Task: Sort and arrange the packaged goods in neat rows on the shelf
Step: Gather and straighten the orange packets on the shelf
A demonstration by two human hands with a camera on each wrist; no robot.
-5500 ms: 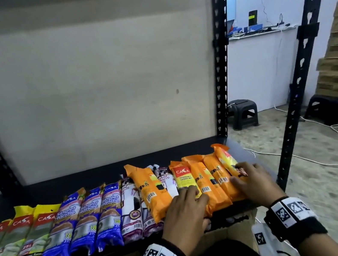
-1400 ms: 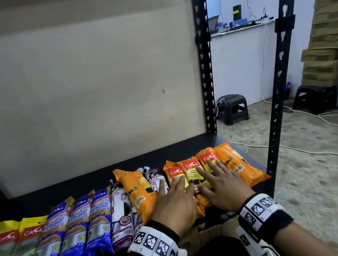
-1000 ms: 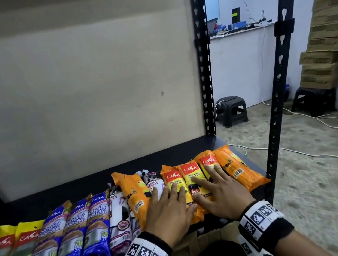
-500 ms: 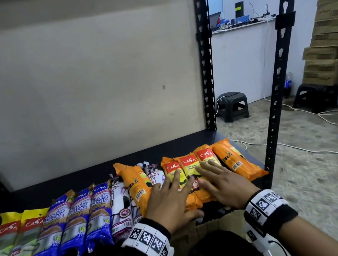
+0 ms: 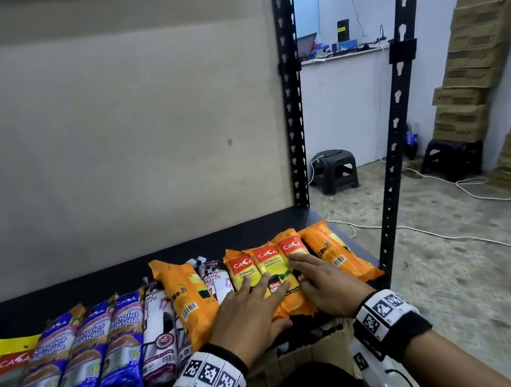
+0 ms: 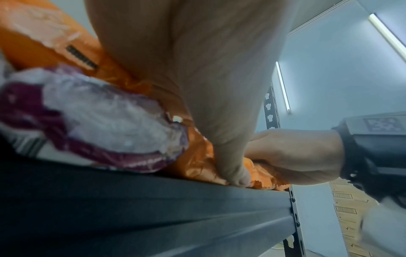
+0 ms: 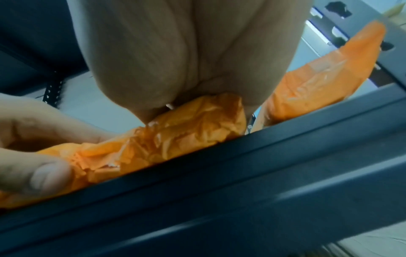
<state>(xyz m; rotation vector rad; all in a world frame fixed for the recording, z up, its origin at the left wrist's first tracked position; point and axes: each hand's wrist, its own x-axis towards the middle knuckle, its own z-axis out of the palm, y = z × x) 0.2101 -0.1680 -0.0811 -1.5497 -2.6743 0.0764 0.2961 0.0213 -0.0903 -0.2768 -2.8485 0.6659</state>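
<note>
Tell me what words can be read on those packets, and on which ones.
"CASA": orange packs under the hands, blue packs, yellow packs.
"Singlet Handle": blue packs.
"DEGRADABLE GARBAGE BAG": middle orange pack.
"DRAW STRING BAG": white-and-maroon pack.
Barcodes, small print, wristband markers: unreadable.

Black wristbands (image 5: 393, 322) on both wrists, white square-code tags (image 5: 210, 373), thin black cable (image 5: 405, 383)

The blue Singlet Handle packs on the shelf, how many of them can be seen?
3. They lie side by side left of the middle of the shelf: the first next to the yellow packs, the second in the middle, the third beside the white drawstring pack. None seems hidden.
</note>
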